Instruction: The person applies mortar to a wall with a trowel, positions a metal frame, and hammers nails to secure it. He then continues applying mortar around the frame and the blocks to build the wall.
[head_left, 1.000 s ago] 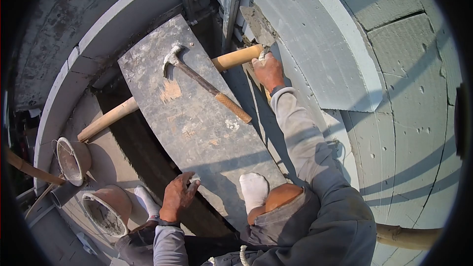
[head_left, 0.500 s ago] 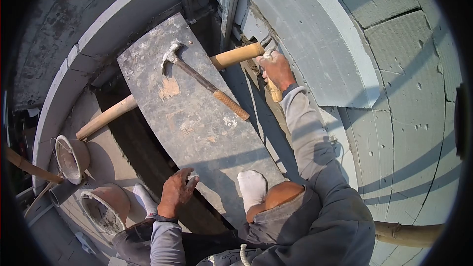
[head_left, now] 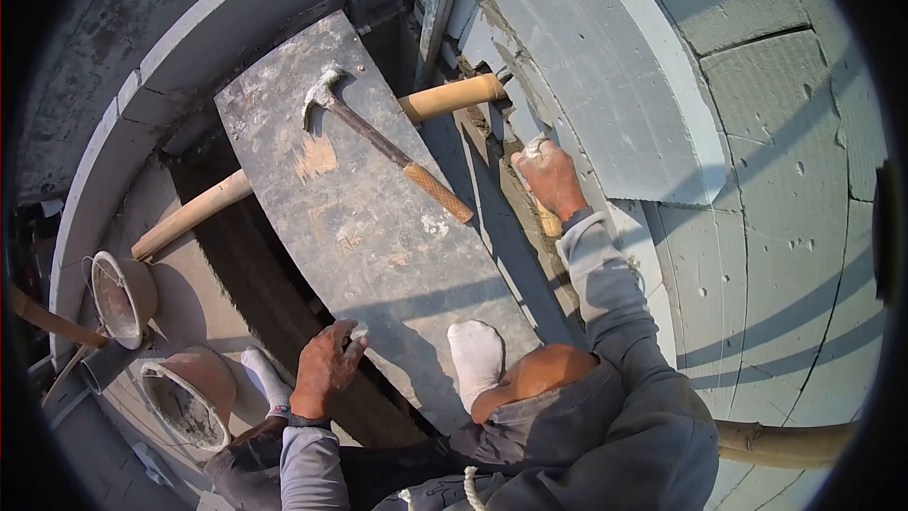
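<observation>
My right hand is closed around a trowel's wooden handle, which sticks out below the palm. The trowel's blade lies along the mortar joint at the foot of the curved block wall. Loosely bent, with thumb and fingers apart, my left hand hovers by the left edge of the plank; something pale shows at its fingertips. On that grey, worn plank rests a claw hammer with a textured tan grip.
Two round poles, one at left and one at right, reach under the plank. Two mortar-stained buckets stand at left. A dark gap runs beside the plank. My socked foot rests on it.
My right hand has moved down along the joint, toward me, with the trowel, uncovering the right pole's end. The left hand stays near the plank's edge. The view has shifted slightly.
</observation>
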`<control>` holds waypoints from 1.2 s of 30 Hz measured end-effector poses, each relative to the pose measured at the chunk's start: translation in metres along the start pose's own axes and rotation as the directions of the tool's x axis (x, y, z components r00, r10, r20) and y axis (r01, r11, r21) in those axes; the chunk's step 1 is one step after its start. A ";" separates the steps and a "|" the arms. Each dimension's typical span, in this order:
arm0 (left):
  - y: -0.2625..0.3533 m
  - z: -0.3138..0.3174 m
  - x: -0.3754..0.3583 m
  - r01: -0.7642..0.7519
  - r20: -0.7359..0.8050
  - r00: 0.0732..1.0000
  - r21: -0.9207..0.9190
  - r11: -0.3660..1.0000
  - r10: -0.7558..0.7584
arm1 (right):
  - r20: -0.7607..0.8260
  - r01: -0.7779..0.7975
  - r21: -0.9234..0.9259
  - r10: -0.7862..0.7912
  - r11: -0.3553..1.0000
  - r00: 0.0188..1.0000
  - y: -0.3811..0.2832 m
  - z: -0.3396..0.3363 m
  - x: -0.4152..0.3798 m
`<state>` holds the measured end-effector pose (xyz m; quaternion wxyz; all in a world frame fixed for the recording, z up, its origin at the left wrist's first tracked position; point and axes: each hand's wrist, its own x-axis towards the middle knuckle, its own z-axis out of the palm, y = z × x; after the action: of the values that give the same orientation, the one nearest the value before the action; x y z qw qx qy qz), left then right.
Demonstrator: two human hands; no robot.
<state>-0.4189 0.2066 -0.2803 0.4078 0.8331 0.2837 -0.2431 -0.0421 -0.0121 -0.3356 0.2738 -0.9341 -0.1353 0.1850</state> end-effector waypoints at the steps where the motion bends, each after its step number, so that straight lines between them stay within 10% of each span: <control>1: 0.001 -0.001 0.000 -0.006 -0.004 1.000 0.007 1.000 0.006 | -0.004 -0.004 0.002 0.004 1.000 1.000 0.000 -0.001 -0.003; 7: 0.009 -0.005 0.001 -0.018 -0.016 1.000 0.008 1.000 0.018 | -0.003 -0.041 -0.112 0.041 0.993 0.999 -0.011 -0.004 -0.018; 13: 0.012 -0.004 0.003 -0.023 -0.002 1.000 0.019 1.000 0.023 | 0.266 -0.213 0.234 0.148 0.949 0.953 -0.013 -0.008 -0.031; 19: 0.011 -0.004 0.005 -0.030 -0.008 1.000 0.026 0.999 0.031 | 0.121 -0.156 -0.023 0.157 0.988 0.980 0.037 0.027 -0.030; 21: 0.008 -0.002 0.006 -0.027 0.005 1.000 0.032 0.999 0.026 | 0.266 -0.321 0.298 0.245 0.899 0.932 0.030 0.015 -0.032; 36: 0.012 -0.001 0.006 -0.016 0.005 1.000 -0.006 1.000 0.016 | 0.239 -0.320 0.408 0.239 0.855 0.941 0.029 0.037 0.017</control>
<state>-0.4059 0.2034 -0.2770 0.4129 0.8335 0.2770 -0.2410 -0.0380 -0.0128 -0.3856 0.4350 -0.8365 0.0236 0.3322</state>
